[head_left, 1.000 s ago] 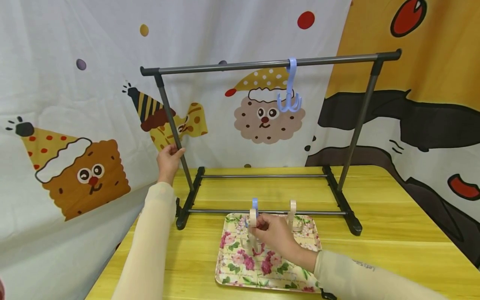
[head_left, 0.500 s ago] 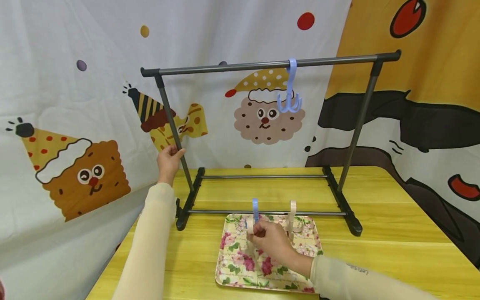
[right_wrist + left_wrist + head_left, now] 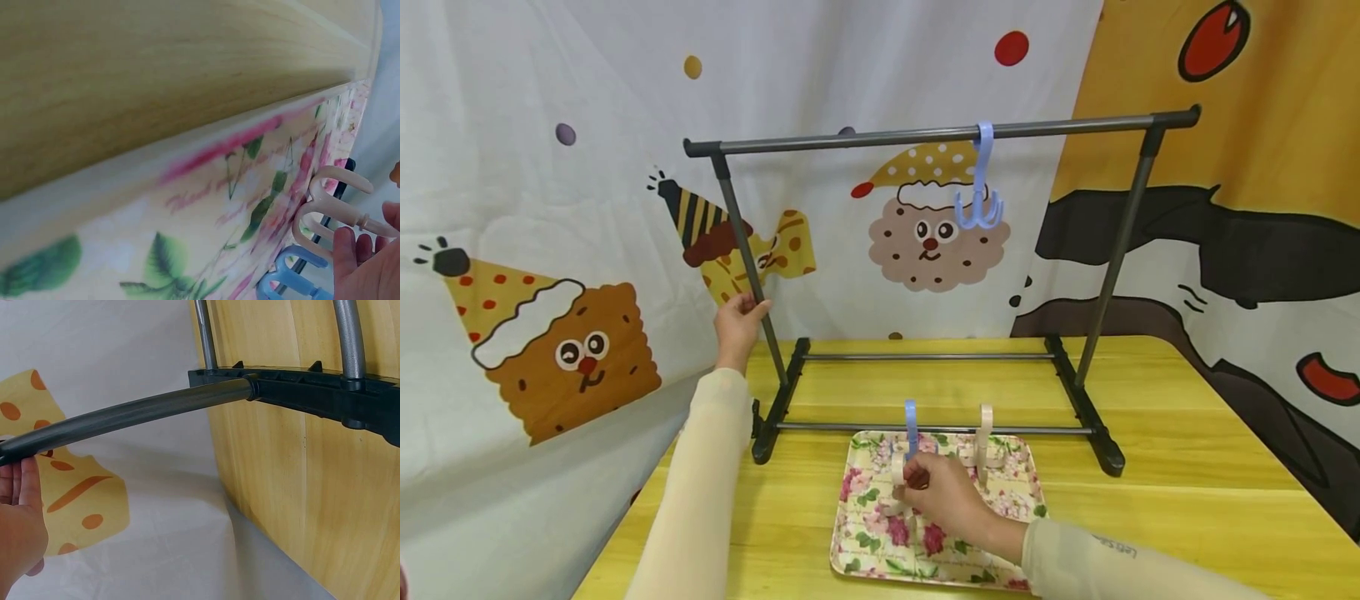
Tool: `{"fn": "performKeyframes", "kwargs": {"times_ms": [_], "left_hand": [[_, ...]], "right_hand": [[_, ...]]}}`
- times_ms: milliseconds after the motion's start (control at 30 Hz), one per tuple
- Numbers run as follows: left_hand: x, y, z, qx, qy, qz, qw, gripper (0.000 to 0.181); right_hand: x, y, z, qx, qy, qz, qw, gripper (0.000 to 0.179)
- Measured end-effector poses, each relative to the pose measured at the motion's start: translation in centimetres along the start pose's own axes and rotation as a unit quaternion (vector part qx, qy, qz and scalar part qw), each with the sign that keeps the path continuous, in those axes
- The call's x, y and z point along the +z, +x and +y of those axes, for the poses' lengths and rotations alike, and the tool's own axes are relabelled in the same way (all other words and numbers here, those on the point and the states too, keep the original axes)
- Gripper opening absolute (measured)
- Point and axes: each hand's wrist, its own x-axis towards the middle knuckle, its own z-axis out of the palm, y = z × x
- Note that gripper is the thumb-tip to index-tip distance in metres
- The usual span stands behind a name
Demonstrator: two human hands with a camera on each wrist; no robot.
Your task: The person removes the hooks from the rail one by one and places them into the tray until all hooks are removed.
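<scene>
My left hand grips the left post of a dark metal clothes rack, thumb on one side of the tube. Over a floral tray, my right hand pinches the shank of a beige multi-prong hook, prongs downward at the tray's surface. Just behind it stands a blue hook of the same shape. To the right, another beige hook stands upright on the tray. One more blue hook hangs from the rack's top bar, right of its middle.
The rack's top bar spans above the tray, and its feet rest on the wooden table. The lower front bar runs along the tray's far edge. A cartoon-print curtain hangs behind.
My right hand has lowered the pinched beige hook onto the tray, in front of the blue one. My left hand has stayed on the post.
</scene>
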Motion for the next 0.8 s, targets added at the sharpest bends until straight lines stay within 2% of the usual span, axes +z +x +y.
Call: {"fn": "performKeyframes", "kwargs": {"times_ms": [200,467,600,800], "left_hand": [[0.0,0.1,-0.3,0.003,0.007,0.003,1.0,0.035],[0.1,0.1,-0.3,0.008,0.002,0.006,0.9999,0.033],[0.1,-0.1,-0.2,0.005,0.002,0.006,1.0,0.033],[0.1,0.0,-0.3,0.006,-0.006,0.001,1.0,0.035]], "right_hand": [[-0.6,-0.3,-0.4,0.01,0.01,-0.021,0.9997,0.028],[-1.9,-0.8,-1.2,0.015,0.022,-0.037,0.9989,0.062],[-2.6,-1.0,-1.9,0.011,0.038,-0.035,0.9986,0.065],[-4.0,-0.6,-3.7,0.009,0.045,-0.011,0.9989,0.06]]}}
